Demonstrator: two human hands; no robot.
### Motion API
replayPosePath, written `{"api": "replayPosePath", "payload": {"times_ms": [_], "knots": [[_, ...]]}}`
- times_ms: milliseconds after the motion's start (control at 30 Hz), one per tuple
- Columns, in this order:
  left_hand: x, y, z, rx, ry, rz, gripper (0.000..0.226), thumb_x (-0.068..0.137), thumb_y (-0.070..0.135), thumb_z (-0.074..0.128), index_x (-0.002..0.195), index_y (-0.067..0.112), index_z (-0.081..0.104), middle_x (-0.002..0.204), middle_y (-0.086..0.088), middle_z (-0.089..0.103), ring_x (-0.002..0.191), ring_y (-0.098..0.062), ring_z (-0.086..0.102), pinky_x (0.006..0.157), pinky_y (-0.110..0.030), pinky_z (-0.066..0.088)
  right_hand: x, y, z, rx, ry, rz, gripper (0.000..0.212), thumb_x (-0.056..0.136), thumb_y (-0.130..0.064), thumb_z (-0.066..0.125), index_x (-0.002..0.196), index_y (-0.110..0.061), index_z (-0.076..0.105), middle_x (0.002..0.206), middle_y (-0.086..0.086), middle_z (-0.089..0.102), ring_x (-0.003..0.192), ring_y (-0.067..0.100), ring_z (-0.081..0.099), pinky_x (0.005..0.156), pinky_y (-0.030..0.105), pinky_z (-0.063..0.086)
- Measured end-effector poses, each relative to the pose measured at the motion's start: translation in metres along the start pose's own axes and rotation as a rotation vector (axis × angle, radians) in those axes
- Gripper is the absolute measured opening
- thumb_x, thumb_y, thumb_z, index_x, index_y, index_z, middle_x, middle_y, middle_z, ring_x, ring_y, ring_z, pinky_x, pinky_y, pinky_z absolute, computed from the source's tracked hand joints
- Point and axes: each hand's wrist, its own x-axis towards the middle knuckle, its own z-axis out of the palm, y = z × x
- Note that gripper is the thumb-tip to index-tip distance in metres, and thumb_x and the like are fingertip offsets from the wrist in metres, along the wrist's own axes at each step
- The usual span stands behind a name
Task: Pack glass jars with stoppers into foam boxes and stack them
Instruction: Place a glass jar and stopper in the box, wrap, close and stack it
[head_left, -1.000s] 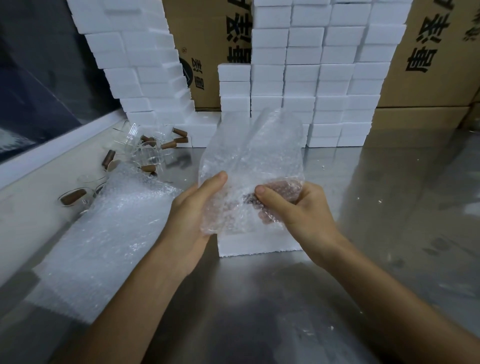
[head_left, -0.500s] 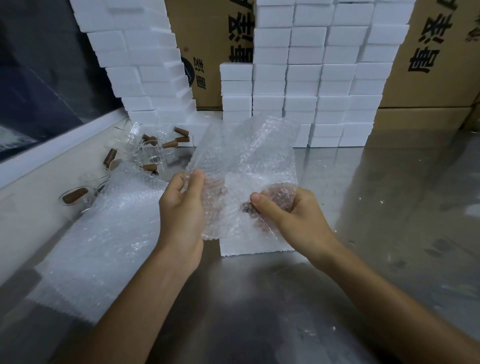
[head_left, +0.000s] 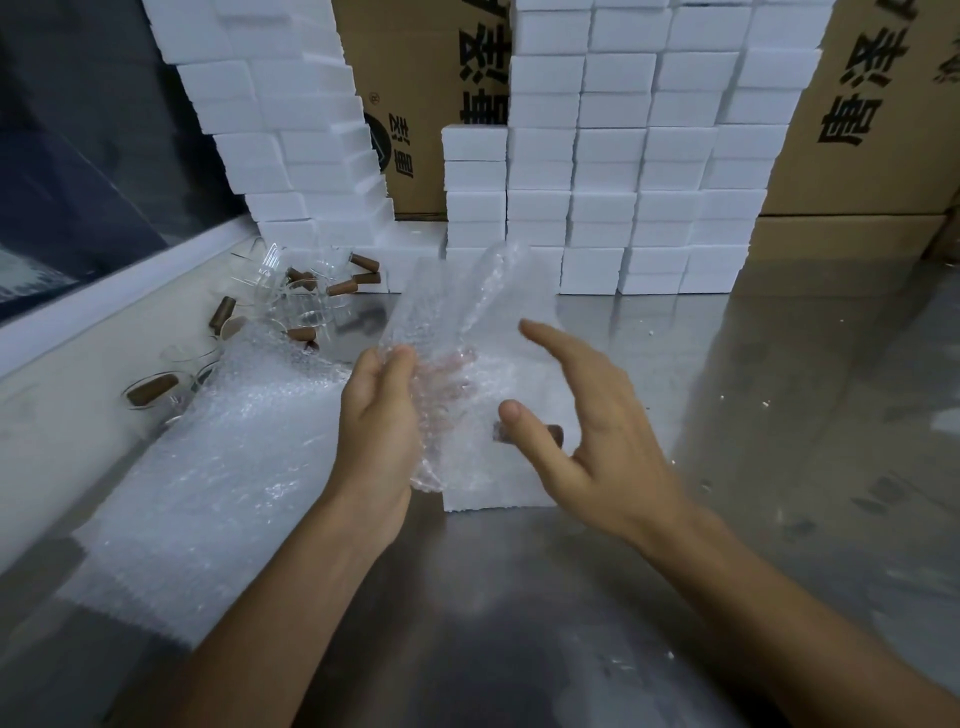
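Left hand (head_left: 382, 415) grips a sheet of bubble wrap (head_left: 457, 332), fingers behind it and thumb curled over the near edge — the sheet stands up, curling, clear and dimpled, fingers showing through it. Right hand (head_left: 597, 415) is spread wide, fingers straight, thumb out, holding nothing; it hovers just right of the sheet. A brown stopper (head_left: 555, 434) shows behind the right thumb, above the foam box (head_left: 493, 491) — one white box lying flat on the steel table (head_left: 779, 415) directly under the hands. Whether a jar sits inside the wrap or in the box cannot be told

Left of the box, a stack of bubble wrap sheets (head_left: 208, 467) lies flat on the table. Beyond it, a loose heap of glass jars (head_left: 306, 301) — clear, lying on their sides, brown stoppers in them; about seven stoppers visible, jar count unclear through the glass

At the back, stacked foam boxes (head_left: 649, 156) in many columns, too many to count, against cardboard cartons (head_left: 883, 104) with black printed characters
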Motion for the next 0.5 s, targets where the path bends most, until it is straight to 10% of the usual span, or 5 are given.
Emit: {"api": "replayPosePath", "payload": {"times_ms": [167,333,500], "knots": [[-0.002,0.007,0.005,-0.135,-0.042,-0.115,0.020,0.103,0.025,0.046,0.104,0.017,0.065,0.093,-0.002,0.076,0.085,-0.017,0.074,0.068,-0.034,0.062,-0.006,0.001,0.004,0.069,-0.106,0.062,0.052,0.098,-0.058,0.031,0.128,-0.023,0.056,0.087,-0.010,0.071,0.087,0.007,0.067,0.076,0.033,0.052],[-0.005,0.012,0.007,-0.201,-0.039,-0.192,0.032,0.102,0.030,0.046,0.121,0.011,0.063,0.112,-0.011,0.073,0.103,-0.028,0.070,0.091,-0.049,0.056,-0.003,-0.006,0.006,0.241,0.019,0.113,0.029,0.101,-0.042,0.047,0.073,-0.040,0.049,0.060,-0.028,0.053,0.059,-0.002,0.054,0.057,0.007,0.033],[-0.008,0.013,0.009,-0.278,-0.105,-0.233,0.044,0.101,0.031,0.045,0.133,0.003,0.056,0.125,-0.018,0.066,0.115,-0.033,0.064,0.101,-0.052,0.049,0.002,-0.005,0.008,0.592,0.111,0.442,0.051,0.096,-0.042,0.057,0.053,-0.018,0.051,0.051,-0.014,0.043,0.049,0.002,0.039,0.056,0.017,0.033]]}}
